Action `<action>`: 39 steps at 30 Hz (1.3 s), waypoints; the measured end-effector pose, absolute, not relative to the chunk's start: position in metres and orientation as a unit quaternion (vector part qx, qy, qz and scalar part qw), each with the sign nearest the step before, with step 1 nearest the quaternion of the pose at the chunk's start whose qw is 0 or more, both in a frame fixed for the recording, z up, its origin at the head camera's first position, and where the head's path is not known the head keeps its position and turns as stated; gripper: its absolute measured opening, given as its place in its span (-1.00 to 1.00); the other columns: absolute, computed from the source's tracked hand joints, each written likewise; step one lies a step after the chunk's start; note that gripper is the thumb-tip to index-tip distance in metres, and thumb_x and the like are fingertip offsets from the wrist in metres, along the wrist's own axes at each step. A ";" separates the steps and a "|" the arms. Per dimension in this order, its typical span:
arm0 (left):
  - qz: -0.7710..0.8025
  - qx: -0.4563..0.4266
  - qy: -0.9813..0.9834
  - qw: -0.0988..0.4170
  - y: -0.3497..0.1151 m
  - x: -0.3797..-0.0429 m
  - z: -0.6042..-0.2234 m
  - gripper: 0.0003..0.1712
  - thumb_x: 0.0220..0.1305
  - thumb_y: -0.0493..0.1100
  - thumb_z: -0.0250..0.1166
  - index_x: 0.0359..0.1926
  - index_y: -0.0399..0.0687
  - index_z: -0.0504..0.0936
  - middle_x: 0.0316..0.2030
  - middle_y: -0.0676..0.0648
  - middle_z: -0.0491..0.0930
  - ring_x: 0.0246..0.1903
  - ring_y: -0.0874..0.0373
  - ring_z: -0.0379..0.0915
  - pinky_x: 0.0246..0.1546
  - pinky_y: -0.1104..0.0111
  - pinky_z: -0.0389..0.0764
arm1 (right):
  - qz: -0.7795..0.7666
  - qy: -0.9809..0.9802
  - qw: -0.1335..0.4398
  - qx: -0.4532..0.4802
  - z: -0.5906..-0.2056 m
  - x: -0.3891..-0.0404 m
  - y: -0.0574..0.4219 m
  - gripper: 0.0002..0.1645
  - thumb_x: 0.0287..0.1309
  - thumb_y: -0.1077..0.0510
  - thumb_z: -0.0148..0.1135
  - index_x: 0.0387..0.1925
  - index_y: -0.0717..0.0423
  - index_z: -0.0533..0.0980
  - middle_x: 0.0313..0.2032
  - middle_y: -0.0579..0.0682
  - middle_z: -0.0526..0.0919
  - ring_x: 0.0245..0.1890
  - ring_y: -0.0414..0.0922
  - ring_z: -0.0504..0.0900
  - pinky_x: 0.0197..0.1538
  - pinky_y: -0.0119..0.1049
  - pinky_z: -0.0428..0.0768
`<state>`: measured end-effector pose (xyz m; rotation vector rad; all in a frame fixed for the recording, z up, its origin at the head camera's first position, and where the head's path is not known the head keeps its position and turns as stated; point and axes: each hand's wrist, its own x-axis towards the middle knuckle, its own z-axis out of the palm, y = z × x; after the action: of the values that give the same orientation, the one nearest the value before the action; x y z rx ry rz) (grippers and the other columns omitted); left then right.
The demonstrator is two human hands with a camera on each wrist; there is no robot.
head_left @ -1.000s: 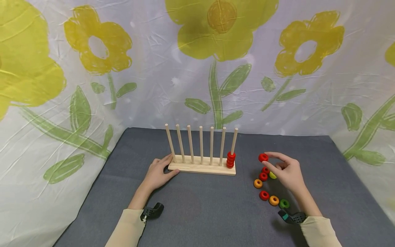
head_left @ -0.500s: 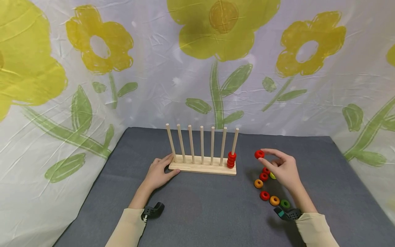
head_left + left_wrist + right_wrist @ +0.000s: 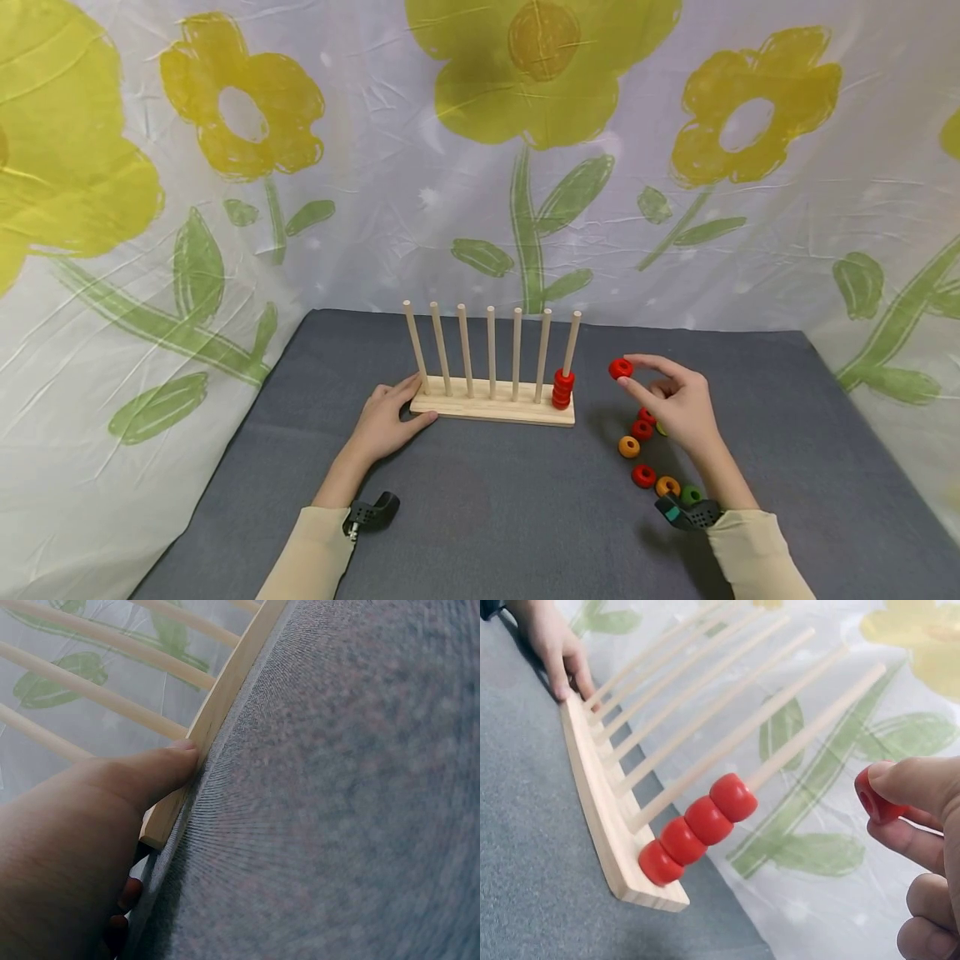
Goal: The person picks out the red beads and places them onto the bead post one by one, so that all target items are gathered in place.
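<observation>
A wooden peg stand (image 3: 491, 403) with several upright pegs stands on the table. Several red beads (image 3: 697, 829) are stacked on its rightmost peg. My left hand (image 3: 382, 423) grips the left end of the base, thumb on the front edge and fingers behind it. In the left wrist view the thumb of that hand (image 3: 82, 817) lies against the wood. My right hand (image 3: 678, 408) pinches a red bead (image 3: 620, 369) between thumb and fingers, raised above the table to the right of the stand. The right wrist view shows this bead (image 3: 877, 796) apart from the rightmost peg.
Below the right hand lie loose beads: red (image 3: 643, 477), orange (image 3: 628, 447) and green (image 3: 692, 495), plus a mostly hidden yellow one (image 3: 662, 429). The dark cloth-covered table (image 3: 480, 517) ends at a flower-printed curtain (image 3: 375, 208).
My right hand has moved left and slightly up with the red bead, closer to the stand. The left hand has kept its hold on the base.
</observation>
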<state>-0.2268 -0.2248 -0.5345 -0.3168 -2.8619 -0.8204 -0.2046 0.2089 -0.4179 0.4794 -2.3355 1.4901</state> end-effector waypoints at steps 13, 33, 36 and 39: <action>-0.274 -0.108 -0.953 0.078 -0.226 -0.227 -0.536 -0.03 0.29 0.30 0.36 0.53 -0.11 0.30 0.45 -0.14 0.30 0.00 -0.09 0.33 -0.02 -0.05 0.37 | 0.522 -0.807 0.184 0.204 -0.414 -0.211 0.200 -0.61 0.15 0.40 0.46 0.04 0.29 0.66 -0.79 -0.03 0.17 -0.79 -0.38 0.03 -0.75 -0.29 0.08; -0.274 -0.102 -0.954 0.070 -0.225 -0.227 -0.534 -0.04 0.30 0.31 0.35 0.53 -0.06 0.29 0.46 -0.11 0.29 -0.01 -0.07 0.32 -0.02 -0.04 0.36 | 0.529 -0.799 0.189 0.215 -0.401 -0.218 0.188 -0.62 0.16 0.41 0.45 0.04 0.31 0.66 -0.80 0.01 0.15 -0.79 -0.37 0.02 -0.73 -0.27 0.06; -0.273 -0.102 -0.954 0.070 -0.225 -0.227 -0.534 -0.03 0.29 0.31 0.36 0.54 -0.06 0.29 0.46 -0.12 0.29 0.00 -0.07 0.32 -0.01 -0.04 0.36 | 0.528 -0.799 0.189 0.216 -0.399 -0.218 0.187 -0.62 0.15 0.41 0.45 0.04 0.30 0.66 -0.79 0.04 0.15 -0.79 -0.37 0.02 -0.73 -0.27 0.06; -0.269 -0.103 -0.955 0.072 -0.225 -0.227 -0.535 -0.03 0.29 0.30 0.36 0.54 -0.08 0.29 0.46 -0.13 0.29 -0.02 -0.06 0.32 -0.02 -0.02 0.36 | 0.529 -0.798 0.189 0.217 -0.397 -0.219 0.185 -0.62 0.15 0.41 0.45 0.03 0.30 0.66 -0.78 0.06 0.15 -0.79 -0.35 0.03 -0.73 -0.27 0.06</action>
<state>-0.2275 -0.2248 -0.5352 -0.3094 -2.8701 -0.8088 -0.2186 0.1853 -0.3969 0.6108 -2.2444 1.4867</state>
